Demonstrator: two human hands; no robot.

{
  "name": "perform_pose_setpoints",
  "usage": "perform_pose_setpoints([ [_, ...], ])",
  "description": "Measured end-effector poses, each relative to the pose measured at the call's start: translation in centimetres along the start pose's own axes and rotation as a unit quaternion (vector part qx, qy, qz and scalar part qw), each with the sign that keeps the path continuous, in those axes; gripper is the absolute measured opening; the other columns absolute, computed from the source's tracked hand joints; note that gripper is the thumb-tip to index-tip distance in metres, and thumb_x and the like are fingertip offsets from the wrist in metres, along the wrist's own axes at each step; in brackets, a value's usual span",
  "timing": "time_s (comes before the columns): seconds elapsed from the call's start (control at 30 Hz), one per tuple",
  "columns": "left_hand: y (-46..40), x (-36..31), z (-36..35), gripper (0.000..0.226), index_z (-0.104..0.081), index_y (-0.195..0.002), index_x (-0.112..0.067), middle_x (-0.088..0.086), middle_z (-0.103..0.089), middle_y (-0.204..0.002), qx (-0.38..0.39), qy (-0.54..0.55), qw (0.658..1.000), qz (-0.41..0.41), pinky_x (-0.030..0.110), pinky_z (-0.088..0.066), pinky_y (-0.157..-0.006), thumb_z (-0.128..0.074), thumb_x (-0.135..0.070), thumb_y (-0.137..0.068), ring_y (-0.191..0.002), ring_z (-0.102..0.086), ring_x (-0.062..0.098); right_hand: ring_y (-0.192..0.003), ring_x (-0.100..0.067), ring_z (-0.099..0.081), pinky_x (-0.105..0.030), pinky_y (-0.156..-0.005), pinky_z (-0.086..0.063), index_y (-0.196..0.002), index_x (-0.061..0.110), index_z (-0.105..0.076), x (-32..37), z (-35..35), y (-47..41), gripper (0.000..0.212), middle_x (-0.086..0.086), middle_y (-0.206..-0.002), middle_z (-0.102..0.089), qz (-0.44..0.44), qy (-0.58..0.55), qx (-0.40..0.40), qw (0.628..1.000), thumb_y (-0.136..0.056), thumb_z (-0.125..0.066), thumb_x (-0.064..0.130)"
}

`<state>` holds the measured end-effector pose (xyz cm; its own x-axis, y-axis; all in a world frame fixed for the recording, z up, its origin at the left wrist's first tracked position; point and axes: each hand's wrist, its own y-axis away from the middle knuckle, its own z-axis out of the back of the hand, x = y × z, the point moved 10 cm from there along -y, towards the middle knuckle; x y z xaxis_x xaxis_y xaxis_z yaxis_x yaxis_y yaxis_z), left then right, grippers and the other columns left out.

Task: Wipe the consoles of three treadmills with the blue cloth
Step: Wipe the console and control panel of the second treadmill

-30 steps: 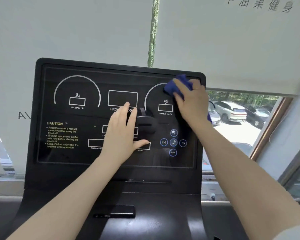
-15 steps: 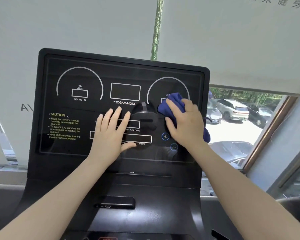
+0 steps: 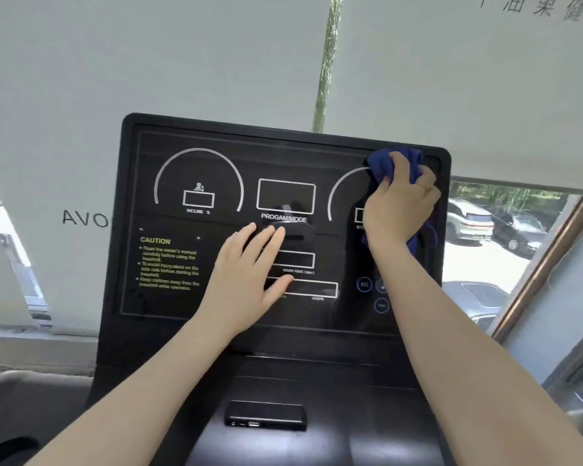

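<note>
Scrubbing the top right corner of the treadmill console (image 3: 196,297) with the blue cloth (image 3: 389,163) bunched in the right hand (image 3: 399,205), fingers curled round it. Left hand (image 3: 246,280) flat, fingers straight, right by the centre knob (image 3: 293,235). Could easily nudge that or the touch buttons (image 3: 364,284).

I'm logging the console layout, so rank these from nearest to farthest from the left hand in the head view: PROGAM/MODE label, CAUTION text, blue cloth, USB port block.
From the left hand:
1. PROGAM/MODE label, just above its fingertips.
2. CAUTION text, to its left on the console.
3. USB port block, below on the neck, and blue cloth, upper right under the right hand: too close to call.
</note>
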<state>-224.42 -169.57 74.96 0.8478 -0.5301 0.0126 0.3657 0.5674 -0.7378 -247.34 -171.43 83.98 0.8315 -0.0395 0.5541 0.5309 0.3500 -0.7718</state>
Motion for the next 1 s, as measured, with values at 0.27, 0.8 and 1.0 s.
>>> perform_pose_setpoints([
  [0.27,-0.5,12.1,4.3,0.055,-0.037,-0.138,0.002,0.024,-0.035,-0.144,-0.03,-0.002,0.986,0.161,0.05,-0.026,-0.108,-0.049,-0.023,-0.091,-0.133,-0.031,0.042,-0.116,-0.035,-0.036,-0.039,-0.096,-0.03,-0.142,0.031,-0.034,9.2,-3.7,4.1,0.046,-0.016,-0.145,-0.03,0.064,0.009,0.038,0.997,-0.096,-0.039,0.028],
  [0.8,4.6,22.1,0.8,0.058,-0.012,-0.148,-0.037,-0.014,-0.025,-0.152,0.029,0.463,0.833,0.301,0.034,-0.02,-0.116,-0.036,-0.017,-0.099,-0.137,-0.027,0.005,-0.08,-0.038,-0.055,-0.04,-0.062,-0.048,-0.112,0.02,-0.066,25.5,-8.6,15.7,0.04,-0.02,-0.11,-0.06,0.345,-0.076,0.141,0.925,-0.072,-0.068,0.015],
  [1.0,5.2,22.2,-0.1,0.055,-0.012,-0.136,-0.061,-0.02,-0.035,-0.146,0.06,0.51,0.796,0.32,0.039,-0.032,-0.111,-0.038,-0.031,-0.098,-0.131,-0.038,0.006,-0.097,-0.04,-0.049,-0.042,-0.079,-0.042,-0.125,0.024,-0.059,17.2,-5.8,8.5,0.041,-0.019,-0.124,-0.052,0.123,-0.027,0.016,0.992,-0.085,-0.053,0.018],
])
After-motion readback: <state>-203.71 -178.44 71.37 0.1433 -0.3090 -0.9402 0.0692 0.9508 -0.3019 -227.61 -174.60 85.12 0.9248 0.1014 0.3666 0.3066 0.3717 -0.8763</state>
